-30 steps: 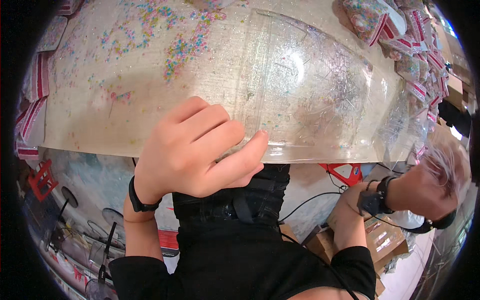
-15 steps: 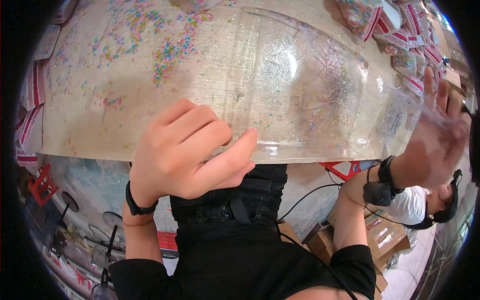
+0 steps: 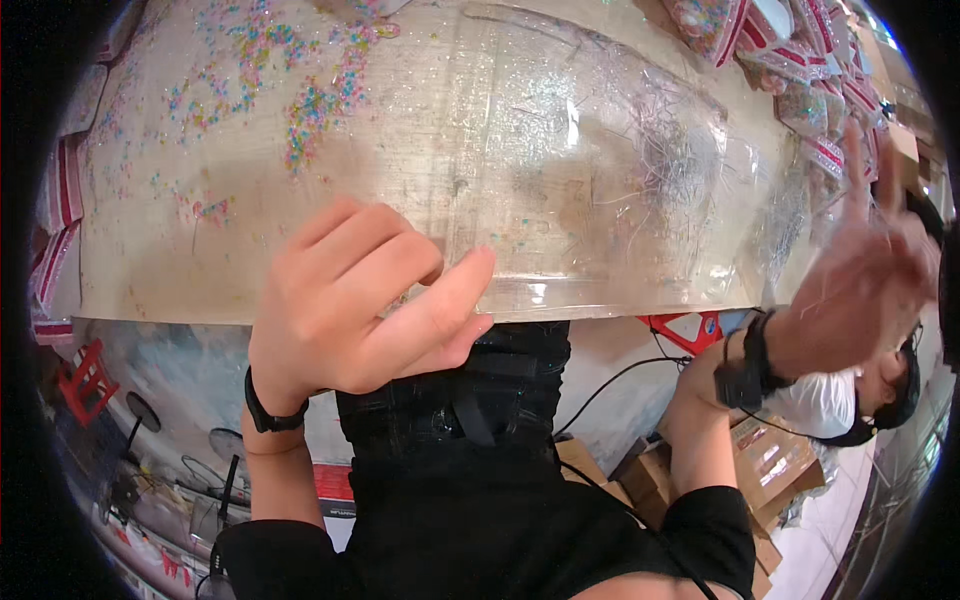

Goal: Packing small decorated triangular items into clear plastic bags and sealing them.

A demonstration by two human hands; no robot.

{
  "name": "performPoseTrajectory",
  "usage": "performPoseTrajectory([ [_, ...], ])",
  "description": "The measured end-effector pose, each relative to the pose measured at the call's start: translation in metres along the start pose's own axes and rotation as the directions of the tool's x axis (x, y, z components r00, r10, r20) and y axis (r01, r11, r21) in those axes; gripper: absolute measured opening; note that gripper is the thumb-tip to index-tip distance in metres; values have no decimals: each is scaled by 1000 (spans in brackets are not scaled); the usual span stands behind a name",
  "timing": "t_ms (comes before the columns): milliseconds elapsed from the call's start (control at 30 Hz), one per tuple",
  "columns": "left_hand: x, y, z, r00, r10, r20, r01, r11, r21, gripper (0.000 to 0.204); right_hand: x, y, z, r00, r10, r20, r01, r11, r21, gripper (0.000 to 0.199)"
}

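My left hand (image 3: 365,300) is over the table's front edge, its fingers curled in and the thumb close to the bent index finger. Whatever lies inside it, if anything, is hidden. At the far right, my right hand (image 3: 860,270) is raised and smeared by motion; two fingers point up, and its grip does not show clearly. Between the hands a clear plastic sheet (image 3: 560,200) lies on the pale table (image 3: 250,285). A tangle of fine clear strands (image 3: 670,150) rests on the sheet's right part. Small multicoloured beads (image 3: 315,105) are scattered at the table's left.
Bags with red-and-white headers (image 3: 790,45) are piled at the back right, and more packs (image 3: 60,190) line the left edge. Below the table are a red stool (image 3: 88,382) and cardboard boxes (image 3: 770,460). Another person (image 3: 830,405) is at the lower right.
My left hand has shifted slightly left, still curled. The right hand is more blurred and has turned a little; the clear strands seen about it earlier are harder to make out.
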State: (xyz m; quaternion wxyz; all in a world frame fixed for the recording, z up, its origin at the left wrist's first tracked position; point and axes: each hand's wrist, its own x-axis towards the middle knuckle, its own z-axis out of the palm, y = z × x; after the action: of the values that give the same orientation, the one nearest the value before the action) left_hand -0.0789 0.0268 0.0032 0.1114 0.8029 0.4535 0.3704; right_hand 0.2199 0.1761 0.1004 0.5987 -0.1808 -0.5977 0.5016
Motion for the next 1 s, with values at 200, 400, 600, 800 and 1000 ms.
performPoseTrajectory([
  [200,2,2,0,1000,2,6,-2,1000,3,32,-5,-12,-13,970,191,150,-174,977,-120,53],
  [400,2,0,3,1000,-7,-21,7,1000,4,32,-19,16,3,941,277,192,5,557,-831,42],
  [600,3,1,3,999,-17,-34,17,1000,10,32,-15,-8,18,864,485,136,19,238,-971,40],
  [800,4,1,5,999,-16,-29,16,1000,6,32,8,-43,-10,939,56,340,331,135,-934,35],
  [1000,4,-4,3,1000,15,-4,-15,1000,0,36,51,-48,-27,833,-73,549,487,568,-664,56],
])
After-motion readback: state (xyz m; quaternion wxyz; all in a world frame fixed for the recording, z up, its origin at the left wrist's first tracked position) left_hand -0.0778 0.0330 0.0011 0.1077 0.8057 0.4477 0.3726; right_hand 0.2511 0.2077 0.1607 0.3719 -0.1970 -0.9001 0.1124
